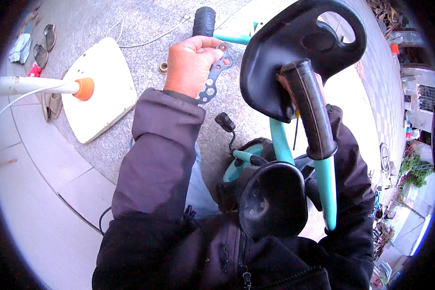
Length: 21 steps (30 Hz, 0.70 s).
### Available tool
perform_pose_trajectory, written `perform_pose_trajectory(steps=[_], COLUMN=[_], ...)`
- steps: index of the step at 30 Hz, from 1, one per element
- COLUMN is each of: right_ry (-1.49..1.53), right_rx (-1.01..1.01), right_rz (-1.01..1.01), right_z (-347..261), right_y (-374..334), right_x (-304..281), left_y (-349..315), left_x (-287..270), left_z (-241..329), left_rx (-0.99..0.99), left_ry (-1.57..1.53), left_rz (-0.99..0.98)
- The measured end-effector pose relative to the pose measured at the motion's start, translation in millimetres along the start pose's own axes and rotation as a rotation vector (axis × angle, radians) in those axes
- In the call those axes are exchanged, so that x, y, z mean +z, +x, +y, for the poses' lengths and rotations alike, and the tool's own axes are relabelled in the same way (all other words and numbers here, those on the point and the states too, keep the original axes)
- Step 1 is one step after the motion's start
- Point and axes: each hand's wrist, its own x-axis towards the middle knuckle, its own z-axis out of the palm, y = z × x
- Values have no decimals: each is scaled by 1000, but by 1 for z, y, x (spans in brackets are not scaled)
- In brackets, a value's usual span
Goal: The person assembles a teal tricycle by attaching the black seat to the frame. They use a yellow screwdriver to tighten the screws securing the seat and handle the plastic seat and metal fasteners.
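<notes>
My left hand [188,65] is closed on a flat, curved grey multi-hole wrench [209,89], pinched by its upper end. Just beyond the fingers is a black wrapped handle grip [204,21] on a teal bar. Centre right, a black moulded plastic seat [268,63] with an oval cut-out belongs to a teal-framed child's ride-on. A second black grip [308,108] on a teal tube [325,188] rises in front of my right hand [286,87]. Only slivers of that hand show below the seat; its fingers are hidden.
A second black seat [273,200] sits close to my chest, above a teal-and-black wheel [244,162] and a pedal [224,122]. Left, a white board [101,92] joins a white pole with an orange collar [83,89]. A small ring [164,67] lies on the concrete; sandals [40,55] lie farther left.
</notes>
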Motion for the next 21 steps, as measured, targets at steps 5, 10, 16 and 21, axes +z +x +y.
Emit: perform_pose_trajectory(steps=[5,10,16,21], right_ry=[16,-38,37,159], right_rx=[34,44,19,-103], right_rz=[21,24,-43,-136], right_z=[-5,-11,-13,-49], right_y=[1,0,3,6], right_x=[9,-4,-11,-25], left_y=[-2,5,8,4], left_x=[-1,2,2,11], left_z=[3,-1,4,12], left_rx=[2,-78,-57,19], left_ry=[55,-147,-263,-366], left_rz=[3,-61,-92,-212])
